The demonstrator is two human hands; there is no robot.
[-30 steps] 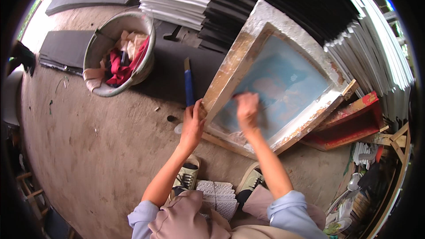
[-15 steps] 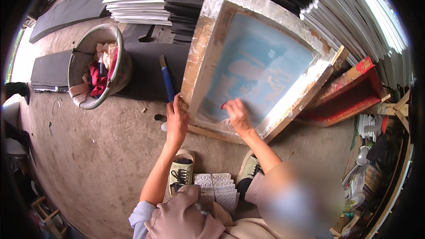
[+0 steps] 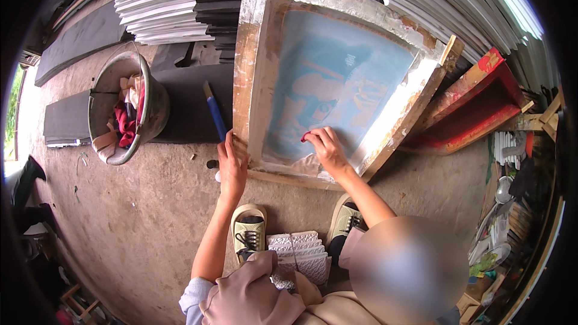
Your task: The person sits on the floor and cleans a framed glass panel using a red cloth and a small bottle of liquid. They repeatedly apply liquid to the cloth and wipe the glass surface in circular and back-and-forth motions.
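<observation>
Under me spreads a brown, stained floor [image 3: 138, 235] with small scraps [image 3: 192, 157] strewn over it. Both my shoes [image 3: 248, 229] stand on it, a tied bundle of white, rough-textured slabs [image 3: 296, 247] between them. Past my left shoe lie a small dark cylinder [image 3: 212, 164] and, just beside it, a small white object; farther off, black sheets [image 3: 191, 99] lie flat.

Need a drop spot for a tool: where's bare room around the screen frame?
Largest: concrete floor between the bucket and the left forearm, only small scraps on it. Smaller: the strip bordered by the red frame and right shoe. Crowded: beyond the screen frame, with stacked sheets; far right, clutter.
</observation>
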